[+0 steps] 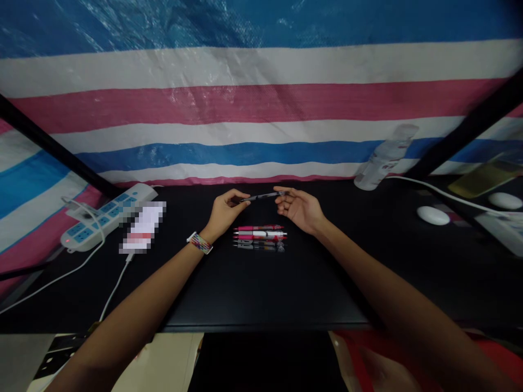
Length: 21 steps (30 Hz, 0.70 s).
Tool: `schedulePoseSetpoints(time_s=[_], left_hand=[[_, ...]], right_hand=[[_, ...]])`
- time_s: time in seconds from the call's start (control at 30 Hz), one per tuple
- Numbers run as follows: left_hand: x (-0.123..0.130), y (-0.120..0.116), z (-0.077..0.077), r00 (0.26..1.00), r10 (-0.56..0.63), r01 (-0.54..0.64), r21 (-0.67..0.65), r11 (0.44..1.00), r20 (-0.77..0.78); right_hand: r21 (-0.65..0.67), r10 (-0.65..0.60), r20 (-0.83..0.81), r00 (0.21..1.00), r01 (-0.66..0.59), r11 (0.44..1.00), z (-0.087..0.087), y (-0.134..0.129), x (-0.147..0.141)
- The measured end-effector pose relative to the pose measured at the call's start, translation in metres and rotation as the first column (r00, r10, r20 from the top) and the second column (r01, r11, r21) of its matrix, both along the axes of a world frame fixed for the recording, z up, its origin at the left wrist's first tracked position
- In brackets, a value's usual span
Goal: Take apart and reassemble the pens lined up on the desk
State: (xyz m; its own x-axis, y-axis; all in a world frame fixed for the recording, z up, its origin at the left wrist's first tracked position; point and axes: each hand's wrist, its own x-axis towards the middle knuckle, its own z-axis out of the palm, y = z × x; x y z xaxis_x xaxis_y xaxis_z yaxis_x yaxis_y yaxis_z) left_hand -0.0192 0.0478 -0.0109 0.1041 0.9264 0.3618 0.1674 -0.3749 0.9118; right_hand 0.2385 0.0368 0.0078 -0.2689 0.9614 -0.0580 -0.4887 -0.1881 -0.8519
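A slim dark pen (263, 196) is held nearly level above the black desk, its right end a little higher. My left hand (226, 209), with a woven multicoloured band at the wrist, pinches its left end between thumb and fingers. At the other end, the fingertips of my right hand (300, 208) close on the pen, the palm partly turned up and the other fingers curled. Just below, several pens lie side by side: a red pen (258, 227), a white-and-red pen (261, 233) and a clear one (259, 246) nearest me.
On the left stand a white power strip (84, 234) with plugged-in cables and a phone (143, 226) on a charging cord. A clear bottle (384, 160) is at the back right, near a white mouse (433, 215). Striped sheeting (245, 103) hangs behind the desk (265, 294).
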Motion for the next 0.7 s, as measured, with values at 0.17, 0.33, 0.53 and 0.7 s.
schedulePoseSetpoints(time_s=[0.17,0.33,0.53,0.7], left_hand=[[-0.0003,0.0000,0.0005,1.000,-0.010,0.010,0.002,1.000,-0.004],[0.0001,0.0003,0.0012,1.000,-0.018,0.018,-0.007,1.000,-0.010],[0.0012,0.0000,0.0029,1.000,-0.007,0.008,0.011,1.000,-0.004],[0.0006,0.0005,0.0020,0.999,-0.041,0.041,-0.004,0.999,-0.001]], right_hand=[[-0.081,0.047,-0.046,0.998,-0.051,0.995,0.0006,0.0003,0.0012],[-0.106,-0.001,-0.054,0.999,-0.005,0.994,-0.0034,0.0015,-0.0001],[-0.112,-0.005,-0.101,0.995,-0.007,0.994,-0.0025,0.0009,-0.0012],[-0.072,-0.039,-0.037,0.999,0.037,0.997,-0.0070,0.0018,-0.0016]])
